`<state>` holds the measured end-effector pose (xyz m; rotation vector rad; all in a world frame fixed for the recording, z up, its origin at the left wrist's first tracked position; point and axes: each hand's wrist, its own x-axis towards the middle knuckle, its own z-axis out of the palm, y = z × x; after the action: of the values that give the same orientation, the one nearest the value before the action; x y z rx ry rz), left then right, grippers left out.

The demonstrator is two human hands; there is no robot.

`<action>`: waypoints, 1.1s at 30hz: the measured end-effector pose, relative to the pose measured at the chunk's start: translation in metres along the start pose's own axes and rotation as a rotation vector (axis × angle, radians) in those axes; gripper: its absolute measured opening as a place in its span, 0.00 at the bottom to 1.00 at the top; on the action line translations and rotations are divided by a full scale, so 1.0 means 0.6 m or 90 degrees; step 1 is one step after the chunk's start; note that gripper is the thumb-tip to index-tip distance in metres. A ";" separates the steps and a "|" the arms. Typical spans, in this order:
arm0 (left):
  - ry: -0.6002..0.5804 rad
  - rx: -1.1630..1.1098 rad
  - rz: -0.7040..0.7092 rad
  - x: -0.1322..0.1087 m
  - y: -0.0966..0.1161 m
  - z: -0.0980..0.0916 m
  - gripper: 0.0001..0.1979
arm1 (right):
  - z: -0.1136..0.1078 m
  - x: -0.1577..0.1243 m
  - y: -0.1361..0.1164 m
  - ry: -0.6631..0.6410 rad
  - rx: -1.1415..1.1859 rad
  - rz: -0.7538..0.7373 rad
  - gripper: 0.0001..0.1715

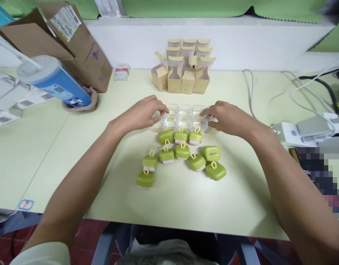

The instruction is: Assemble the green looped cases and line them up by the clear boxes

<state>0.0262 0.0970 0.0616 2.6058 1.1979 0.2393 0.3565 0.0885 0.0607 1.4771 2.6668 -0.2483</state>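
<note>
Two rows of small clear plastic containers (185, 123) stand close together on the table. My left hand (149, 110) is at their left end, fingers curled over the end containers and thumb in front. At the right end, my right hand (221, 115) has its fingers bent around the end containers, partly hiding them. Nearer to me lie several small green-lidded cases (182, 151) with pale bases and yellow loops. One green case (145, 179) lies front left, and another green case (215, 171) lies at the right of the group.
Several open small cardboard boxes (175, 81) stand at the back by the wall. On the left are a large carton (86, 55), a blue drink cup (64, 88) in a holder and a small white-red box (122, 72). A power strip (293, 134) with cables lies at right.
</note>
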 end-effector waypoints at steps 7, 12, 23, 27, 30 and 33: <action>0.001 0.017 0.013 -0.001 0.000 0.000 0.17 | -0.006 -0.002 -0.001 -0.008 0.007 0.003 0.28; 0.013 0.008 0.022 -0.001 0.000 0.002 0.16 | 0.003 0.005 0.003 0.011 0.008 -0.017 0.27; 0.020 -0.014 0.000 -0.008 -0.001 -0.001 0.21 | -0.030 -0.020 -0.014 0.175 0.031 -0.035 0.29; 0.056 -0.012 0.030 -0.007 0.006 -0.003 0.20 | -0.016 0.002 -0.046 0.241 0.095 -0.105 0.22; 0.083 -0.037 0.038 0.000 0.019 0.005 0.20 | 0.002 0.018 -0.058 0.250 0.125 -0.144 0.23; 0.106 -0.050 0.009 0.012 0.034 0.024 0.20 | 0.014 0.025 -0.060 0.256 0.129 -0.141 0.23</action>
<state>0.0490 0.0874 0.0540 2.5688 1.1961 0.5050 0.3180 0.0808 0.0540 1.4095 3.2194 -0.2672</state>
